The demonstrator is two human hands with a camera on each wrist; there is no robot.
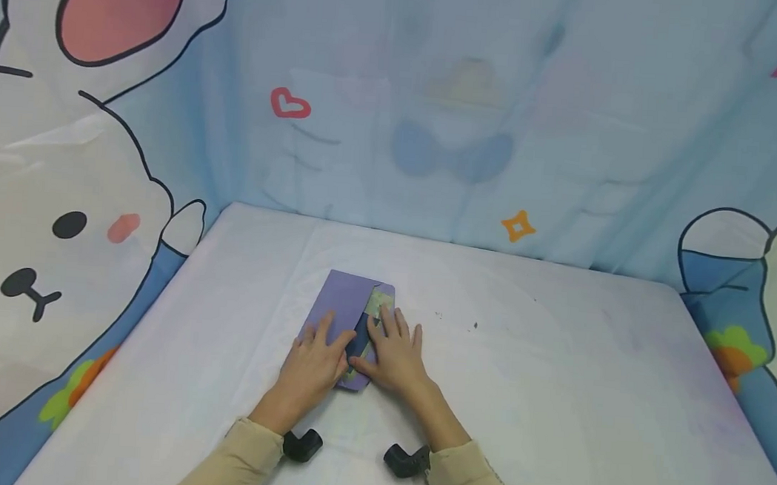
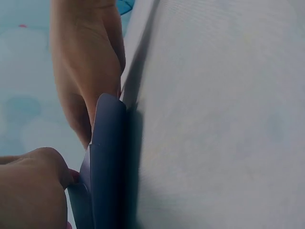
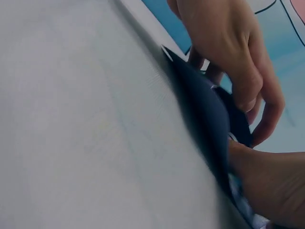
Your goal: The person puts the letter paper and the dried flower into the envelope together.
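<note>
A purple paper folder (image 1: pixel 345 293) lies at an angle on the white-covered table. Along its right side a printed inner panel (image 1: pixel 380 301) in dark blue and yellow-green shows. My left hand (image 1: pixel 310 364) is on the left part, with thumb and index finger bent at the cover's inner edge, pinching it. The right hand (image 1: pixel 398 358) rests on the right side, its fingers fairly straight and spread and its thumb pointing at the gap. In the left wrist view the folder's near edge (image 2: pixel 112 167) bows up. Part of the printed panel is hidden under the fingers.
The white cloth (image 1: pixel 587 373) spreads over the table around the folder. A few small dark specks (image 1: pixel 475 326) are on it to the right. Behind hangs a light-blue cartoon curtain (image 1: pixel 436 127). Black wrist cameras (image 1: pixel 302 445) sit at the cuffs.
</note>
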